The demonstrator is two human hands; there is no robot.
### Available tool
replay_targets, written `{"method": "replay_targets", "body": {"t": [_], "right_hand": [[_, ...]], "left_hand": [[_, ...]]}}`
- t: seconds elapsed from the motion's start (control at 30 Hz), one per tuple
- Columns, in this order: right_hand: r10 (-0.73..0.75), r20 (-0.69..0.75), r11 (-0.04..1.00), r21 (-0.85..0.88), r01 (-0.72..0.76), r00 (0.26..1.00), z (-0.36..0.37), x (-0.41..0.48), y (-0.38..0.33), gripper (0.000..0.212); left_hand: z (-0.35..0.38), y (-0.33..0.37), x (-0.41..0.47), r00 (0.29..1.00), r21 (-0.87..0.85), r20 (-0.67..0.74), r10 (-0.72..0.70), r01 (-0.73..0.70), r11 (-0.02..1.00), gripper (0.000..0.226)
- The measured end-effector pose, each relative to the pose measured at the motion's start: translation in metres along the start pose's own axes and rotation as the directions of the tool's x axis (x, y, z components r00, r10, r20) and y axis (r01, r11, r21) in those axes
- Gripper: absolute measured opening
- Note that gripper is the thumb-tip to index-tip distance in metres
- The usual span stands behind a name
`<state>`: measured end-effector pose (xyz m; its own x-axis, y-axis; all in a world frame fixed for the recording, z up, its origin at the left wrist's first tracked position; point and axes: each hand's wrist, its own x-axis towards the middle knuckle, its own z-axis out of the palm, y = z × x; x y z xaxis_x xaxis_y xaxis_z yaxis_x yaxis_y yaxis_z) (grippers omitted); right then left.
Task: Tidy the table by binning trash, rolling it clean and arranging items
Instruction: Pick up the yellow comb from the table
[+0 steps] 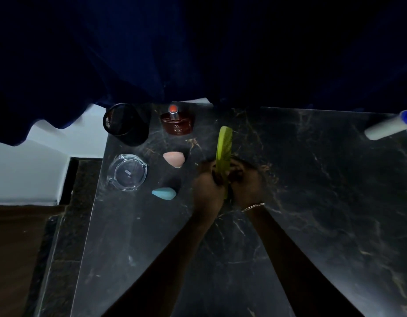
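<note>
Both my hands hold a green comb (223, 145) upright over the dark marble table (312, 191). My left hand (208, 184) grips its lower end from the left, and my right hand (245, 179), with a chain bracelet at the wrist, grips it from the right. The comb's teeth face right and its top points away from me. To the left lie a pink makeup sponge (174, 159) and a blue makeup sponge (164, 193). A white lint roller with a blue end (389, 126) lies at the table's far right edge.
A black mesh cup (126, 124) and a brown perfume bottle with a red cap (177, 123) stand at the back left. A clear glass dish (128, 172) sits near the left edge. A dark blue curtain (198, 53) hangs over the back.
</note>
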<state>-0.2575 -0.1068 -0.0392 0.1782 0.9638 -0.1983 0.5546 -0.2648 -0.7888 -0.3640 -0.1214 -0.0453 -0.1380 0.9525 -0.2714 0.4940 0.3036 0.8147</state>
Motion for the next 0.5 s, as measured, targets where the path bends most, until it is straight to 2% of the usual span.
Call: {"method": "replay_targets", "body": {"t": [0.13, 0.27, 0.4, 0.5], "right_hand": [[0.046, 0.009, 0.997, -0.064, -0.045, 0.999, 0.0042, 0.0021, -0.0005, 0.036], [0.058, 0.023, 0.995, -0.085, -0.056, 0.998, 0.0055, 0.0023, -0.0023, 0.029], [0.094, 0.050, 0.991, -0.103, -0.089, 0.994, 0.0053, 0.0020, -0.0009, 0.027], [0.076, 0.021, 0.992, -0.098, -0.074, 0.997, 0.0065, 0.0017, 0.0009, 0.027]], "left_hand": [[0.0020, -0.0032, 0.0035, 0.999, 0.086, 0.033, 0.029, -0.032, 0.996, 0.033], [0.0023, -0.0030, 0.0090, 0.998, 0.149, 0.067, 0.019, -0.029, 0.988, 0.032], [-0.0003, -0.0053, 0.0083, 0.993, 0.319, 0.074, 0.096, -0.115, 0.941, 0.033], [-0.0030, -0.0082, 0.0087, 0.991, 0.342, 0.084, 0.106, -0.129, 0.931, 0.034]]}}
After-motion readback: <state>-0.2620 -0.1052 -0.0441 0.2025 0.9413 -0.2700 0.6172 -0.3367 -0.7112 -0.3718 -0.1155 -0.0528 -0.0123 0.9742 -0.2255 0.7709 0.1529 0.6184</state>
